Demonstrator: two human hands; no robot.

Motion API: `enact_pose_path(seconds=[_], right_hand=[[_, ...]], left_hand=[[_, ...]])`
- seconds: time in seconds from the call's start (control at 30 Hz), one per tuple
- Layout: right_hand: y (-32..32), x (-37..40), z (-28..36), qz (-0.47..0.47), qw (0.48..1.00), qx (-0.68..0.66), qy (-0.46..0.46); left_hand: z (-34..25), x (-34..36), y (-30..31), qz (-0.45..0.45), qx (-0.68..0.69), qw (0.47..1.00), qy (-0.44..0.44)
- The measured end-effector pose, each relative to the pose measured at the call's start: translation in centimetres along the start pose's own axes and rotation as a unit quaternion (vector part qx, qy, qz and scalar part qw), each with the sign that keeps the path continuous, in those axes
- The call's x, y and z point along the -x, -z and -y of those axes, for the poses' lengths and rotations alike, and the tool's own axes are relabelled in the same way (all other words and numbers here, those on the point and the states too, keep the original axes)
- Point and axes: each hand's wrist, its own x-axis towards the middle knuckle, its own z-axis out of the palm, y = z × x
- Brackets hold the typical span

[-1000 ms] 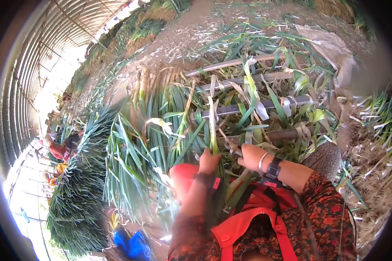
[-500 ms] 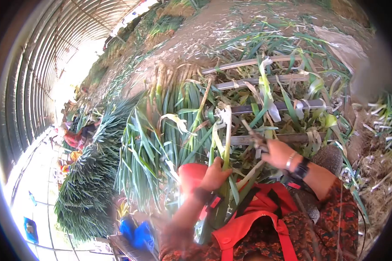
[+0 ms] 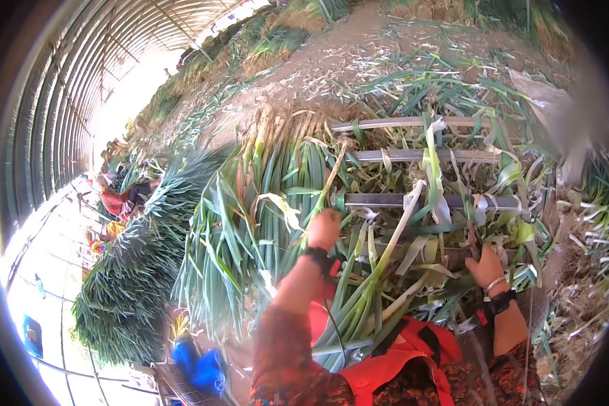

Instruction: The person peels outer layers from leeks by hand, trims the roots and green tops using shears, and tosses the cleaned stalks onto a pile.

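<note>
My left hand is closed at the edge of the bundle of long green onions, where a single green onion with a rooty end runs down into its fingers. My right hand grips a slim, dark brown hand tool pointing away from me; its exact kind does not show. Between my hands, a pale-stemmed green onion leans across the heap of leaves, its leafy end toward my lap. My left hand is apart from this one.
Several bars cross in front of me, with stripped leaves caught on them. A big stack of green onions rises at left, beside a person in red. A blue bag lies lower left. Leaf scraps litter the right-hand ground.
My left hand has let go of the pale-stemmed onion and moved up to the bundle's edge. That onion now leans right. My right hand has swung right with the tool.
</note>
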Motion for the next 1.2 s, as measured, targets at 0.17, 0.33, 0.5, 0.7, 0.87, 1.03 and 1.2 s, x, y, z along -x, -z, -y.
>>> enact_pose_path(seconds=[0.17, 0.33, 0.5, 0.7, 0.87, 1.03, 1.2], right_hand=[[-0.5, -0.2, 0.2, 0.004, 0.999, 0.039, 0.0], [-1.1, -0.4, 0.8, -0.003, 0.996, 0.093, -0.008], [-1.6, -0.4, -0.1, -0.002, 0.997, 0.078, 0.004], [-1.8, -0.3, -0.7, -0.007, 0.998, 0.06, 0.013], [-1.7, -0.2, -0.3, -0.005, 0.997, 0.076, -0.003], [-1.9, -0.4, -0.9, -0.026, 0.998, 0.047, 0.019], [-0.2, 3.8, 4.1, 0.066, 0.993, -0.092, 0.045]], left_hand=[[6.7, -2.7, -2.6, -0.045, -0.155, 0.978, 0.131], [5.0, -2.1, -1.7, 0.013, -0.189, 0.979, 0.079], [1.6, -0.9, 4.5, 0.015, -0.085, 0.995, -0.058], [-8.1, 4.0, 16.6, -0.052, 0.09, 0.974, -0.201], [-16.0, 5.8, 24.8, -0.096, 0.192, 0.952, -0.218], [-14.3, 3.5, 21.0, 0.093, 0.189, 0.969, -0.13], [-6.9, 5.8, 5.0, 0.272, 0.158, 0.949, -0.033]])
